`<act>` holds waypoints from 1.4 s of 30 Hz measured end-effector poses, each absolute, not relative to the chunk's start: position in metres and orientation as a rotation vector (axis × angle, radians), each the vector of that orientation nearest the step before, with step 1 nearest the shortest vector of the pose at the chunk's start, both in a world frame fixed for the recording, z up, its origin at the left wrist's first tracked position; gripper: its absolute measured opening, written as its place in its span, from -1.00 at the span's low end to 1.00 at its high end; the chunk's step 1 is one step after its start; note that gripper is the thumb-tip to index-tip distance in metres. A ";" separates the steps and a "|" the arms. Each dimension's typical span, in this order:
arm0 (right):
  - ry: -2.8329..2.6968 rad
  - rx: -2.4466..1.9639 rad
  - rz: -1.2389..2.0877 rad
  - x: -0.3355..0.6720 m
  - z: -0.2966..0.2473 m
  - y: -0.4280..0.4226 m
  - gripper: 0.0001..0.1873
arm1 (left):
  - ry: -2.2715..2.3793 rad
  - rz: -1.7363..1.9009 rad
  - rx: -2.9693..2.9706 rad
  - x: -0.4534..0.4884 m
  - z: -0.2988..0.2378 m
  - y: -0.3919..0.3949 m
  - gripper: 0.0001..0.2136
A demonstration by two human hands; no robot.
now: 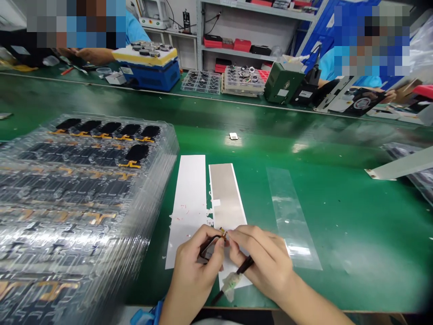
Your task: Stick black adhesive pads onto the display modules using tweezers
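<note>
My left hand (196,264) grips a small black oval module with a gold flex tail (210,248), its tail pointing up toward my right hand (264,264). That hand holds a thin black stick-like tool (244,266), and its fingertips meet the module at the tail. A white wad (230,286) clings to the tool's lower part. Under my hands lie a white paper strip (187,198) with pink flecks and a silvery sheet (225,194). A clear film strip (291,216) lies to the right. Stacked clear trays (84,194) of similar black modules stand to my left.
The green bench mat (321,189) runs beneath everything. A small white piece (232,136) lies beyond the sheets. At the far side stand a blue fixture (152,74), parts trays (243,81) and a green box (284,83). A co-worker's hand (94,55) rests at far left.
</note>
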State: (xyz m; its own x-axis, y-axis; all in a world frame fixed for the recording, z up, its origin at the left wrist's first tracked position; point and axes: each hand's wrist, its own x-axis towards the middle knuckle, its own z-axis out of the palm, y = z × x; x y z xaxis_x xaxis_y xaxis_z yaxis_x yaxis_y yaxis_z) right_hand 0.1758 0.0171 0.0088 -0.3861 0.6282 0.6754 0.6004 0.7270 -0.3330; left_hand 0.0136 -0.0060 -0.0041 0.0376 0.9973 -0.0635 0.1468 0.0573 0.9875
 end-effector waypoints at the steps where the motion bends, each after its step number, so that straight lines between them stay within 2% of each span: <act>1: -2.110 -0.915 0.040 0.176 0.007 0.017 -0.78 | 1.316 1.073 1.270 0.014 -0.004 -0.006 -0.86; 7: -2.137 -0.894 0.156 0.174 0.002 0.017 -0.75 | 1.280 1.104 1.381 0.013 -0.004 -0.004 -0.87; 21: -2.083 -1.012 0.299 0.171 0.006 0.021 -0.86 | 1.321 1.027 1.535 0.012 0.001 -0.003 -0.88; 23: -1.996 -1.076 0.430 0.172 0.013 0.025 -0.87 | 1.314 0.997 1.534 0.011 0.000 -0.003 -0.87; 26: -1.861 -1.183 0.807 0.171 0.027 0.042 -0.90 | 1.267 0.918 1.579 0.012 0.000 -0.004 -0.86; 30: -1.891 -1.211 1.187 0.158 0.035 0.072 -0.88 | 1.095 0.797 1.702 0.013 0.005 -0.006 -0.85; 36: -1.878 -1.307 1.188 0.139 0.018 0.095 -0.71 | 1.006 0.767 1.681 0.012 0.009 -0.007 -0.89; 39: -1.765 -1.300 1.229 0.147 0.015 0.089 -0.75 | 1.004 0.832 1.539 0.011 0.007 -0.010 -0.95; 42: -1.672 -1.218 1.410 0.160 0.019 0.075 -0.80 | 1.011 0.940 1.295 0.011 0.005 -0.013 -0.91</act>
State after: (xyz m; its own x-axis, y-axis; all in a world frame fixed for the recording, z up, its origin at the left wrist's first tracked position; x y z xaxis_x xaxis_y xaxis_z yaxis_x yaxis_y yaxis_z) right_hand 0.1603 0.0749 0.0188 -0.3764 0.9214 -0.0968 0.2505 0.0006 -0.9681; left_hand 0.0109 -0.0131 0.0051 0.2996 0.9522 -0.0593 0.0094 0.0592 0.9982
